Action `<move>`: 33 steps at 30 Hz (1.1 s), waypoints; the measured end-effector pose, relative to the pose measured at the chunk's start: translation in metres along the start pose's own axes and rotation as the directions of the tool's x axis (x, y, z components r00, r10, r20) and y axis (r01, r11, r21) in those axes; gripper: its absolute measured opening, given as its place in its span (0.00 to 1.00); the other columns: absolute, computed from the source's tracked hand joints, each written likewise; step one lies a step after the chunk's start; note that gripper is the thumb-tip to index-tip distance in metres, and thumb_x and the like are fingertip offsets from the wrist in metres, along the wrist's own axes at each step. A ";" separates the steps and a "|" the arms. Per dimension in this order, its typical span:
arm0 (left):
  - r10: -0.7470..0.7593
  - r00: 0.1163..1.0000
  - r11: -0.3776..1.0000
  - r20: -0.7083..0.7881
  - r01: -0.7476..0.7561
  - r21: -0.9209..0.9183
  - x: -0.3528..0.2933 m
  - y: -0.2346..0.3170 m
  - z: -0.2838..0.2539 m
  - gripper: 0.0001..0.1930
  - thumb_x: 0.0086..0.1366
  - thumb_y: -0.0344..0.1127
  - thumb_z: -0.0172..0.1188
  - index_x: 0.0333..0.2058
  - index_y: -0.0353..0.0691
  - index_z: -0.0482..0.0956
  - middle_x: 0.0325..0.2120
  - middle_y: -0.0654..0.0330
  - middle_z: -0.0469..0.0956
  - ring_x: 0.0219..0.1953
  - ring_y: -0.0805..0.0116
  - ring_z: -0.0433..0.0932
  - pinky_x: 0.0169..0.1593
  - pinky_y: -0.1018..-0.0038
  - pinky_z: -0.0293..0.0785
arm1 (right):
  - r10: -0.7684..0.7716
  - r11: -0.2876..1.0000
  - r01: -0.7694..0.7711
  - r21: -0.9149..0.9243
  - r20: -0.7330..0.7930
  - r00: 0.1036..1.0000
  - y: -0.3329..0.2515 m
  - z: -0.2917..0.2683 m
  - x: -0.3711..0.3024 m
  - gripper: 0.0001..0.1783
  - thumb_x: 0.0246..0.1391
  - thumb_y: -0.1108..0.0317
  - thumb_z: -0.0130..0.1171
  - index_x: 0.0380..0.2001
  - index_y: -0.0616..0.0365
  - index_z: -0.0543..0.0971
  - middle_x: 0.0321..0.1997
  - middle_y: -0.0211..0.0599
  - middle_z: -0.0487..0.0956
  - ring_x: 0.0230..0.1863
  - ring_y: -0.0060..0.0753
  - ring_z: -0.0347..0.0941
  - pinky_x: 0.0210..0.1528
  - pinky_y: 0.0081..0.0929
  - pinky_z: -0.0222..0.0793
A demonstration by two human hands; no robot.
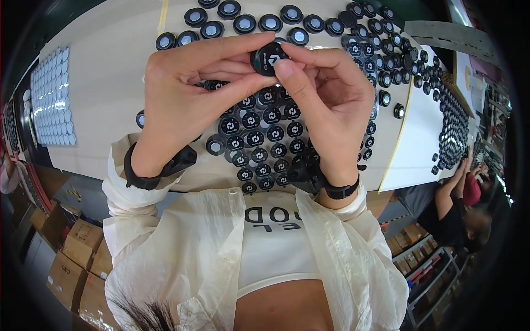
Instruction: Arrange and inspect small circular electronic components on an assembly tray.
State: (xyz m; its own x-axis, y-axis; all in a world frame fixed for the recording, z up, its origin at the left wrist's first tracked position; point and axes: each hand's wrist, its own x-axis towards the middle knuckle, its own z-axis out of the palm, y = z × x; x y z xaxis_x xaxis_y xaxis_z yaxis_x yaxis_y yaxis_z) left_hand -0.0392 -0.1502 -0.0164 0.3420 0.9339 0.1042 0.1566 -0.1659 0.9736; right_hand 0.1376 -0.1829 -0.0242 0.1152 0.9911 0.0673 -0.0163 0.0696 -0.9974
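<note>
Between my two hands, above the table, is a black round disc point(267, 57) with a white logo on its face. My left hand point(190, 83) pinches its left edge with thumb and fingers. My right hand point(334, 91) grips the right side, its thumb pressed on the lower right of the face. Beneath my hands lie several rows of similar black logo discs point(250, 120), close together. Part of these rows is hidden by my hands. A black round part with a pale centre point(216, 144) lies beside the rows, near my left wrist.
Several black round parts with pale centres point(270, 23) stand across the far side of the table point(105, 66). More crowd the right side. A block of white round pieces point(53, 99) lies at the far left. Cardboard boxes point(83, 243) are stacked lower left. Another person point(441, 207) works at the right.
</note>
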 end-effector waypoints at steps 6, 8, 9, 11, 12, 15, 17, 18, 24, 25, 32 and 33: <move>-0.016 1.000 0.999 0.016 0.015 0.052 0.001 -0.002 -0.001 0.22 0.55 0.17 0.68 0.51 0.31 0.80 0.38 0.54 0.84 0.39 0.70 0.85 0.44 0.79 0.81 | -0.046 0.994 0.045 -0.100 -0.012 0.999 0.005 -0.002 0.001 0.09 0.51 0.75 0.69 0.38 0.62 0.86 0.24 0.24 0.76 0.24 0.12 0.61 0.27 0.11 0.58; -0.019 0.999 0.997 0.034 0.016 0.081 0.002 -0.002 -0.002 0.22 0.56 0.18 0.67 0.51 0.31 0.80 0.38 0.53 0.84 0.39 0.69 0.85 0.45 0.78 0.81 | -0.074 0.987 0.073 -0.141 -0.003 0.997 0.005 -0.002 0.001 0.10 0.50 0.75 0.70 0.38 0.61 0.86 0.24 0.26 0.77 0.24 0.14 0.63 0.27 0.13 0.59; -0.032 0.998 0.996 0.046 0.027 0.086 0.002 -0.002 -0.003 0.21 0.58 0.19 0.65 0.52 0.31 0.79 0.39 0.53 0.84 0.41 0.68 0.85 0.46 0.76 0.81 | -0.090 0.978 0.090 -0.188 0.009 0.996 0.004 -0.002 0.001 0.10 0.51 0.73 0.69 0.39 0.61 0.86 0.25 0.29 0.78 0.24 0.16 0.65 0.27 0.14 0.61; -0.043 0.997 0.995 0.057 0.037 0.092 0.003 -0.002 -0.004 0.21 0.59 0.19 0.64 0.53 0.31 0.78 0.40 0.54 0.84 0.42 0.67 0.84 0.47 0.74 0.81 | -0.107 0.966 0.109 -0.234 0.021 0.994 0.004 -0.001 0.002 0.11 0.52 0.71 0.68 0.40 0.60 0.86 0.26 0.31 0.79 0.25 0.18 0.67 0.27 0.16 0.63; -0.020 0.998 0.988 0.058 0.010 0.154 0.004 -0.003 -0.006 0.21 0.61 0.19 0.63 0.54 0.31 0.77 0.42 0.53 0.83 0.44 0.67 0.84 0.49 0.73 0.81 | -0.095 0.967 0.104 -0.234 0.051 0.994 0.005 0.000 0.002 0.14 0.54 0.70 0.67 0.44 0.59 0.84 0.30 0.33 0.80 0.28 0.21 0.70 0.30 0.19 0.66; 0.001 0.998 0.999 0.060 -0.004 0.053 0.017 -0.004 -0.017 0.21 0.63 0.19 0.61 0.56 0.30 0.76 0.48 0.54 0.81 0.48 0.68 0.81 0.53 0.72 0.78 | -0.105 0.970 0.132 -0.206 0.138 0.985 0.005 0.003 0.004 0.19 0.57 0.69 0.63 0.53 0.57 0.80 0.38 0.37 0.81 0.34 0.26 0.74 0.35 0.23 0.69; -0.001 0.999 0.984 0.041 -0.007 0.179 0.036 -0.008 -0.029 0.19 0.62 0.22 0.63 0.52 0.33 0.78 0.45 0.57 0.82 0.43 0.69 0.82 0.46 0.74 0.78 | -0.128 0.970 0.162 -0.182 0.185 0.974 0.005 0.004 0.003 0.22 0.58 0.70 0.61 0.57 0.57 0.77 0.42 0.38 0.81 0.37 0.29 0.75 0.38 0.24 0.70; 0.064 0.996 0.966 0.056 -0.076 0.248 0.057 -0.013 -0.042 0.19 0.63 0.27 0.63 0.53 0.32 0.77 0.45 0.52 0.82 0.43 0.67 0.83 0.46 0.72 0.79 | -0.085 0.978 0.116 -0.171 0.180 0.980 0.002 0.005 0.002 0.23 0.59 0.70 0.61 0.58 0.57 0.75 0.45 0.40 0.80 0.39 0.30 0.76 0.40 0.25 0.70; 0.063 0.997 0.687 0.051 -0.081 0.722 0.146 -0.046 -0.119 0.20 0.63 0.32 0.63 0.52 0.32 0.78 0.42 0.42 0.82 0.42 0.55 0.83 0.46 0.70 0.78 | 0.000 0.865 0.187 -0.466 0.373 0.928 -0.007 -0.001 0.006 0.16 0.55 0.73 0.61 0.47 0.62 0.77 0.39 0.44 0.76 0.38 0.44 0.75 0.43 0.34 0.71; 0.032 0.993 0.576 0.113 -0.111 0.810 0.159 -0.052 -0.115 0.20 0.63 0.33 0.61 0.53 0.33 0.78 0.42 0.42 0.81 0.43 0.51 0.82 0.48 0.68 0.77 | 0.001 0.855 0.183 -0.486 0.353 0.936 -0.005 -0.004 0.006 0.16 0.55 0.73 0.61 0.47 0.62 0.77 0.39 0.44 0.76 0.38 0.44 0.75 0.43 0.34 0.71; 0.143 0.969 0.446 0.201 -0.245 0.861 0.113 -0.030 -0.111 0.15 0.65 0.31 0.54 0.48 0.34 0.79 0.41 0.47 0.78 0.49 0.45 0.75 0.54 0.61 0.71 | 0.024 0.731 0.338 -0.593 0.517 0.855 -0.002 0.029 0.020 0.15 0.55 0.70 0.63 0.45 0.61 0.77 0.42 0.43 0.77 0.42 0.43 0.76 0.45 0.34 0.73; 0.171 0.922 0.486 0.347 -0.385 0.785 0.125 -0.030 -0.087 0.14 0.66 0.31 0.53 0.47 0.34 0.79 0.40 0.47 0.78 0.47 0.44 0.76 0.53 0.60 0.72 | 0.024 0.685 0.313 -0.658 0.450 0.893 0.007 0.022 0.024 0.14 0.54 0.71 0.64 0.44 0.61 0.77 0.41 0.43 0.77 0.43 0.44 0.76 0.46 0.36 0.73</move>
State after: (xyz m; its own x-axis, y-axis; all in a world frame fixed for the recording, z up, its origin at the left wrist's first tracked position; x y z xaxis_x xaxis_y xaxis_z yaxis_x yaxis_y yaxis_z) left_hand -0.0821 -0.0009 -0.0143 0.6637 0.7228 0.1924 0.6712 -0.6890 0.2733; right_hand 0.1185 -0.1564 -0.0286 -0.3446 0.9376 0.0470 0.6782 0.2832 -0.6781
